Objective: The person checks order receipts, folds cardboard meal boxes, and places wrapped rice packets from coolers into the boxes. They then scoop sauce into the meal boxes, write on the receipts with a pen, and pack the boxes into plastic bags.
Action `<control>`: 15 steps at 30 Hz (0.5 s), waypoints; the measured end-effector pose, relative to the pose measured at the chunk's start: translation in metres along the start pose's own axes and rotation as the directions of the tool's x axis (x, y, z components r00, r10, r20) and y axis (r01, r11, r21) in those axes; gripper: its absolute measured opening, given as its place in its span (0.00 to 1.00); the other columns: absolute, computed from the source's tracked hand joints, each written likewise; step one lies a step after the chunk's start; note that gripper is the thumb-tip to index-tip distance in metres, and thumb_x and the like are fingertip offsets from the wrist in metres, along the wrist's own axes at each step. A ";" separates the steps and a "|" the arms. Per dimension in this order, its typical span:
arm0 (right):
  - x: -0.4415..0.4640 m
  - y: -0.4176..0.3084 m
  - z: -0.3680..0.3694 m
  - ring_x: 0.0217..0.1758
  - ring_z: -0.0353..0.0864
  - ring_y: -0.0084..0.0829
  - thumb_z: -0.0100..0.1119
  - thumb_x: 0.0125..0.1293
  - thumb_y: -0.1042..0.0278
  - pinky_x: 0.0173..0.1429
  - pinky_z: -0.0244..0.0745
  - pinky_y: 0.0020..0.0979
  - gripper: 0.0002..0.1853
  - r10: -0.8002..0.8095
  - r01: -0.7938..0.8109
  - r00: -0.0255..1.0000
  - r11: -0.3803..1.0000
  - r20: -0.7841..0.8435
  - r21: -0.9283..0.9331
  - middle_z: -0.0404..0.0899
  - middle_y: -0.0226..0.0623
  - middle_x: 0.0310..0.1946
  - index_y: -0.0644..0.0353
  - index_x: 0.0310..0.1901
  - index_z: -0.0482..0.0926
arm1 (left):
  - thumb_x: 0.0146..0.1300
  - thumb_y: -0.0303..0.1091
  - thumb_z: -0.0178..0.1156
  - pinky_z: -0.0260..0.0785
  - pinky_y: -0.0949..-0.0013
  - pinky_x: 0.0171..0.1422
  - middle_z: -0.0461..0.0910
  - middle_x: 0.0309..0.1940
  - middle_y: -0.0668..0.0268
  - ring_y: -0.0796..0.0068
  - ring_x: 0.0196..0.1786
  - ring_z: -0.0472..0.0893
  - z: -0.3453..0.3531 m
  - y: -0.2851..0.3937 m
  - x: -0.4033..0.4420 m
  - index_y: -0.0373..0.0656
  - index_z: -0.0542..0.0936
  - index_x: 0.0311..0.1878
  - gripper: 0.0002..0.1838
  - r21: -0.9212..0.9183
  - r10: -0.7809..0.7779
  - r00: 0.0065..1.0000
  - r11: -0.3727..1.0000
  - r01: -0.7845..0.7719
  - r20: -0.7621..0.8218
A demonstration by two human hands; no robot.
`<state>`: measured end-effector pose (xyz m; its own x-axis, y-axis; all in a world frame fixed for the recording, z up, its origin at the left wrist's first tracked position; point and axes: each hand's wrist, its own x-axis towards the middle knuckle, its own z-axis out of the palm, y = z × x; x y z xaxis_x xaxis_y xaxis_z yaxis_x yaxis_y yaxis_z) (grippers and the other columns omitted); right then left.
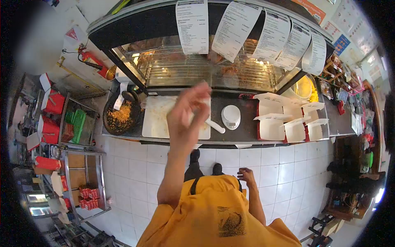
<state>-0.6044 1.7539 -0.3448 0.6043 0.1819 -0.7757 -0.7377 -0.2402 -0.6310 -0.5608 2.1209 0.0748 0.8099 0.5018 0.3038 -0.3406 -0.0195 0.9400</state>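
My left hand [190,111] is raised over a white cutting board [154,119], slightly blurred, with fingers stretched out and nothing visible in them. It hides part of the board and of a knife with a white handle [216,126] that sticks out past the board's right edge. My right hand [246,175] hangs low by my side, fingers loosely apart, holding nothing. A small white kitchen scale [231,117] sits right of the board. To the board's left is a black pan [109,123] of orange-brown crumbs with a dark-handled utensil in it.
Several open red-and-white food boxes [271,131] stand at the counter's right. Behind the counter [245,133] is a lit glass display case [173,76] with wire racks, and paper order slips [192,29] hang over its front. A yellow tub [302,88] is at the right end.
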 end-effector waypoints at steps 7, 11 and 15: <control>-0.003 0.006 0.002 0.37 0.86 0.34 0.62 0.67 0.61 0.39 0.82 0.32 0.19 0.061 -0.059 0.997 0.997 0.045 -0.051 0.86 0.44 0.40 0.65 0.54 0.80 | 0.65 0.36 0.62 0.76 0.62 0.36 0.84 0.31 0.55 0.63 0.29 0.81 0.068 0.084 -0.072 0.34 0.82 0.36 0.12 -0.811 0.577 0.797 0.545 -0.213 0.178; 0.007 0.011 -0.010 0.34 0.87 0.35 0.62 0.67 0.61 0.38 0.83 0.33 0.18 0.044 -0.044 0.999 0.999 -0.018 0.015 0.86 0.44 0.40 0.65 0.52 0.80 | 0.67 0.31 0.62 0.77 0.60 0.44 0.85 0.37 0.52 0.58 0.37 0.83 0.062 0.081 -0.069 0.36 0.83 0.50 0.12 -0.829 0.641 0.720 0.533 -0.168 0.266; 0.006 0.012 -0.024 0.36 0.87 0.36 0.61 0.67 0.60 0.39 0.83 0.34 0.19 0.007 -0.003 0.999 0.996 -0.053 0.088 0.86 0.45 0.40 0.65 0.53 0.79 | 0.69 0.32 0.60 0.77 0.57 0.47 0.86 0.38 0.53 0.55 0.41 0.84 0.070 0.085 -0.085 0.41 0.81 0.56 0.14 -0.835 0.612 0.787 0.471 -0.283 0.078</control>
<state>-0.6026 1.7293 -0.3572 0.6141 0.1290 -0.7786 -0.7628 -0.1559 -0.6275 -0.6251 2.0166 0.1393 0.4667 0.3153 0.8263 -0.7887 0.5711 0.2275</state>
